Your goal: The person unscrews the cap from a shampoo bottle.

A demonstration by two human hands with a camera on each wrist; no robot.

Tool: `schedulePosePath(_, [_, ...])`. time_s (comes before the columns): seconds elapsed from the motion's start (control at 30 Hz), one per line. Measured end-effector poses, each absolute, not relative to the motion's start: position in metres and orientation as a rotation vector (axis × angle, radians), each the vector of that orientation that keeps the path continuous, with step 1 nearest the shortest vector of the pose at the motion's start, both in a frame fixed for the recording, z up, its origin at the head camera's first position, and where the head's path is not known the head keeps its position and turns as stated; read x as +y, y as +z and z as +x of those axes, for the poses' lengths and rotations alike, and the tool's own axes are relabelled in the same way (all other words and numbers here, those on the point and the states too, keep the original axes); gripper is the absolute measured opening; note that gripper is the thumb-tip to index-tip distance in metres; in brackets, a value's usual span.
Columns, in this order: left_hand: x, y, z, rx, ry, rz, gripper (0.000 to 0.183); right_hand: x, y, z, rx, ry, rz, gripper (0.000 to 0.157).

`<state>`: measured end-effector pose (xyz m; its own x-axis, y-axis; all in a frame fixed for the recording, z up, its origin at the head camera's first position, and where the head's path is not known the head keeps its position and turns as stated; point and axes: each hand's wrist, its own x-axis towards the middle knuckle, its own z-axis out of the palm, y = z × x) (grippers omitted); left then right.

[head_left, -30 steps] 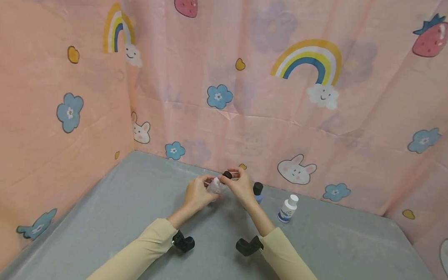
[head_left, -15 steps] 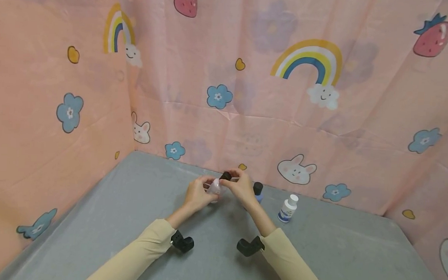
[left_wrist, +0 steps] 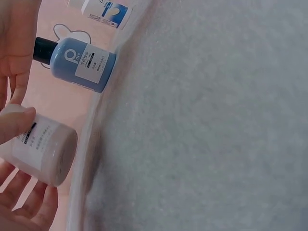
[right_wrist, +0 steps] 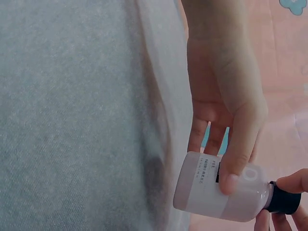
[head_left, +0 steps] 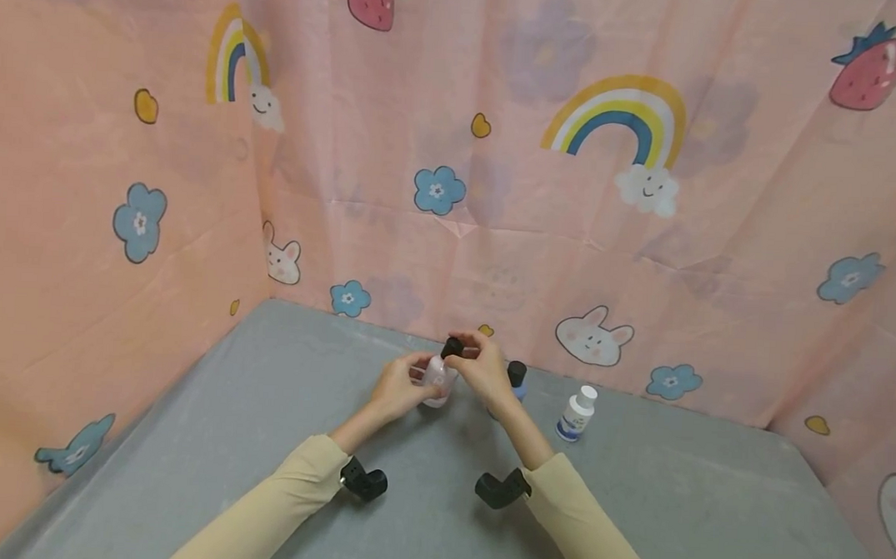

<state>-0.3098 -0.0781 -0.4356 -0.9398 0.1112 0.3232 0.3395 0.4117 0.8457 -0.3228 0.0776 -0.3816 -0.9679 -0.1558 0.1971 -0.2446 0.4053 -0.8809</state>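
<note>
My left hand (head_left: 396, 389) grips a pale pink bottle (right_wrist: 202, 187) round its body, thumb across the white label. The bottle leans slightly, its base raised off the grey table in the left wrist view. On its neck sits a black cap (right_wrist: 287, 200), which my right hand (head_left: 487, 376) pinches between thumb and fingers. Just beyond the right forearm stands a blue bottle (left_wrist: 84, 65) with a black cap, upright and partly hidden by that arm in the head view. Farther right is a small white bottle (head_left: 575, 415) with a white cap and blue-marked label.
The grey-covered table (head_left: 679, 490) meets a pink printed curtain (head_left: 494, 256) at its back and left edges. A black wrist camera (head_left: 364, 481) is strapped to the left wrist, and another black camera (head_left: 502, 489) to the right.
The pink bottle has shifted slightly right and become more upright in my hands. My right fingers have moved a little round its cap. The blue and white bottles have stayed put.
</note>
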Motion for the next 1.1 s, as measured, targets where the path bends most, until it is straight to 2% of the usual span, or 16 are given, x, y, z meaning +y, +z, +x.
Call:
schedulePosePath(0.33, [-0.082,-0.434,-0.309,-2.483,-1.550,-0.592,0.051,0.081,-0.380,-0.324,-2.568,1.648,0.404,0.042])
schedulePosePath(0.53, [-0.085,-0.434,-0.314,-2.545,-1.595,-0.650,0.052,0.084,-0.380,-0.326,-2.563,1.629,0.495,0.043])
schedulePosePath(0.8, [-0.102,-0.428,-0.317,-2.603,-1.668,-0.858,0.055,0.089,-0.380,-0.326,-2.566,1.711,0.644,0.044])
schedulePosePath(1.1, [-0.107,-0.432,-0.314,-2.626,-1.648,-0.738,0.058,0.088,-0.386,-0.327,-2.523,1.669,0.917,0.040])
